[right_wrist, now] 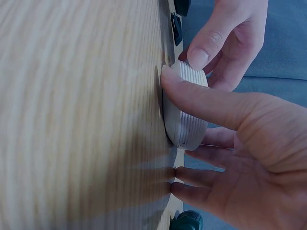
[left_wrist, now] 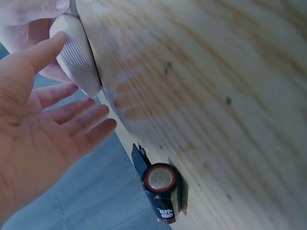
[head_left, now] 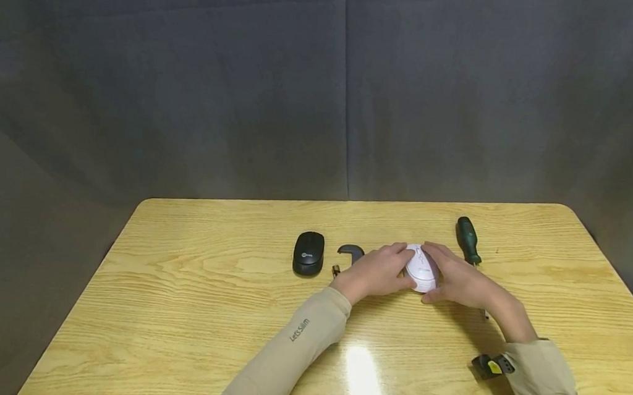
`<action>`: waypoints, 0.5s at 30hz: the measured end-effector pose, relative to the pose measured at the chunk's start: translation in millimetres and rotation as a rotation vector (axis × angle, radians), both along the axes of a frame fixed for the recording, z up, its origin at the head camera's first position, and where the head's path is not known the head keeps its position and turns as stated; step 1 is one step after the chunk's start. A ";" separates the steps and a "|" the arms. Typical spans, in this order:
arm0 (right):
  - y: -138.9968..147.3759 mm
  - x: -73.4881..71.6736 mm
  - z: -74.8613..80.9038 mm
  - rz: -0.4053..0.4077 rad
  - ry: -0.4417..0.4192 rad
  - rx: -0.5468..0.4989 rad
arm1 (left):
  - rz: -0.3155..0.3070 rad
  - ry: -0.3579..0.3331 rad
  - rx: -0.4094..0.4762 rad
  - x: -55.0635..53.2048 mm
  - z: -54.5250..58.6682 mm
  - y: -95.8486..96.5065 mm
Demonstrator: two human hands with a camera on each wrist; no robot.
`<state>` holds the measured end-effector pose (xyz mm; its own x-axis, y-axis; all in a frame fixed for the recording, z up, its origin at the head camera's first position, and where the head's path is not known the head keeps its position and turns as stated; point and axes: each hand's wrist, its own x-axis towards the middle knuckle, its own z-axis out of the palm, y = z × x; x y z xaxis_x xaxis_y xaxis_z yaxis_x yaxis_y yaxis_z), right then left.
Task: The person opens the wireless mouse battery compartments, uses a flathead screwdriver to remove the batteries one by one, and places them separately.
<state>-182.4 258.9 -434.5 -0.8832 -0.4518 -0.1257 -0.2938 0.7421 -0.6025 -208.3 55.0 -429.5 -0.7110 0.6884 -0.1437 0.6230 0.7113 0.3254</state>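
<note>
A white computer mouse (head_left: 421,269) rests on the wooden table between my hands. My left hand (head_left: 380,271) pinches its left side, thumb at the near end and fingertips toward the far end. From the right, my right hand (head_left: 457,282) holds it likewise. In the left wrist view, the left thumb (left_wrist: 53,48) presses against the ribbed end of the mouse (left_wrist: 76,55), and the lower fingers spread free. The right wrist view has the right thumb (right_wrist: 192,98) across the ribbed mouse (right_wrist: 184,122); fingertips behind it are partly hidden.
Left of my hands lies a black mouse (head_left: 309,256). A dark curved cover piece (head_left: 352,250) and a battery (head_left: 335,270) sit by my left wrist. A green-handled screwdriver (head_left: 466,237) lies behind my right hand, its shaft partly covered. A grey curtain (head_left: 246,93) hangs behind the table.
</note>
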 end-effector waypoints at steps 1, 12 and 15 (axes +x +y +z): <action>-0.2 -0.2 0.0 -0.006 0.001 0.002 | -0.001 -0.002 0.003 -0.1 -0.2 0.0; 4.4 -1.4 2.2 -0.047 0.104 -0.098 | -0.005 0.041 0.018 -3.2 -3.4 -0.4; 7.4 -2.7 1.9 -0.057 0.139 -0.160 | 0.001 0.074 0.055 -3.1 -3.2 -0.8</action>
<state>-185.1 266.3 -432.6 -0.9119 -0.4049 0.0679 -0.3422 0.6583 -0.6705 -211.5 54.2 -432.7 -0.7189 0.6931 -0.0527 0.6463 0.6943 0.3166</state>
